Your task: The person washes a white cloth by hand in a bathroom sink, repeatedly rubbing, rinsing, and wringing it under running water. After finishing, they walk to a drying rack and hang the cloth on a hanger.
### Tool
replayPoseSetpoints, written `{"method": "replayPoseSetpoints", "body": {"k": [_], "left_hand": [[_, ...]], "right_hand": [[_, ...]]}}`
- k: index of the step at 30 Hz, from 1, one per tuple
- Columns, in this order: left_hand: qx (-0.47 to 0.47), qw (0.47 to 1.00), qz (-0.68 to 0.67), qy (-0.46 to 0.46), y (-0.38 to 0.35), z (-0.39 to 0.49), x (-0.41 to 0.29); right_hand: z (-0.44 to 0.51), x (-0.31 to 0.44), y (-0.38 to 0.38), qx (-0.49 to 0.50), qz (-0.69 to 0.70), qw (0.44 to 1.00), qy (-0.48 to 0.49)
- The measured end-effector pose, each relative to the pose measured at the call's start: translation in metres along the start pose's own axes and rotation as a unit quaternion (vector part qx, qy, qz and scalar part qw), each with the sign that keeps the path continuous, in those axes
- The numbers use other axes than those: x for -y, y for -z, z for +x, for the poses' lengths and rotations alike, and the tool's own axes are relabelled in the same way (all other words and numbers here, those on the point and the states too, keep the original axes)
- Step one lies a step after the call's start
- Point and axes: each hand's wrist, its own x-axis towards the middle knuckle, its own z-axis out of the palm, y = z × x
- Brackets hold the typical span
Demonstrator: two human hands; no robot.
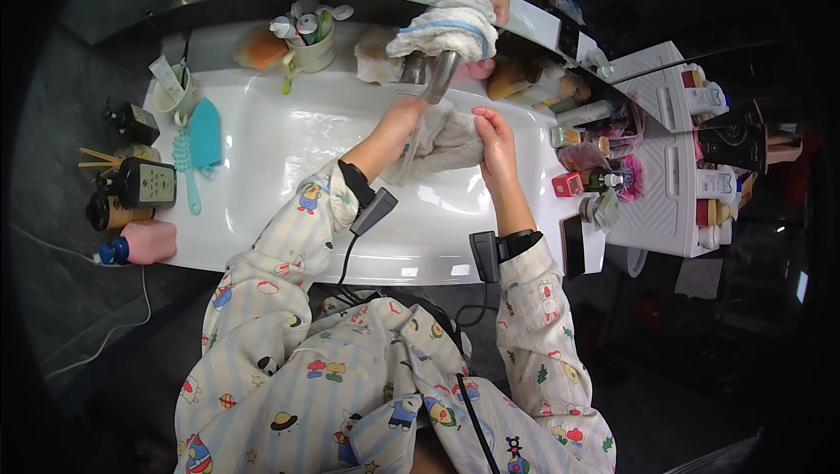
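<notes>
A wet greyish cloth (449, 139) is stretched between my hands over the white washbasin (262, 211), under the metal faucet (443, 77). My left hand (400, 123) grips its left side close to the spout, and water runs down beside the fingers. On the cloth's right edge my right hand (497, 146) pinches with thumb and fingers. A white towel with blue stripes (453, 34) lies bundled on top of the faucet. Shallow water shows in the basin; the fingertips of my left hand are partly hidden.
Left rim: a teal brush (189, 172), a dark pump bottle (147, 183), a pink bottle (149, 242) and a cup (177, 93). Behind stands a mug with tubes (312, 54). At right are a red box (567, 185), a phone (573, 248) and a white drawer unit (656, 192). A mirror spans the back.
</notes>
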Motion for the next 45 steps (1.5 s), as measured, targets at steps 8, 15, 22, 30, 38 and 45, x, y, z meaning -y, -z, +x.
{"method": "replayPoseSetpoints", "body": {"k": [8, 15, 22, 30, 38, 45], "left_hand": [[-0.106, 0.989, -0.015, -0.102, 0.086, -0.052, -0.023], [-0.218, 0.961, -0.017, -0.168, 0.16, -0.122, -0.034], [-0.25, 0.949, -0.047, -0.188, 0.161, -0.146, -0.039], [-0.207, 0.964, -0.012, -0.169, 0.138, -0.113, -0.034], [-0.172, 0.978, 0.016, -0.119, 0.098, -0.042, -0.015], [-0.085, 0.991, 0.072, -0.069, 0.052, 0.006, 0.012]], "right_hand": [[0.034, 0.001, -0.055, 0.123, -0.42, 0.892, 0.109], [0.051, -0.013, -0.094, 0.116, -0.474, 0.841, 0.233], [0.05, -0.006, -0.104, 0.143, -0.565, 0.801, 0.136], [0.061, 0.002, -0.041, 0.071, -0.377, 0.922, 0.058], [0.032, 0.014, 0.041, -0.037, -0.106, 0.992, -0.055], [0.009, 0.03, 0.113, -0.119, -0.081, 0.989, -0.027]]}}
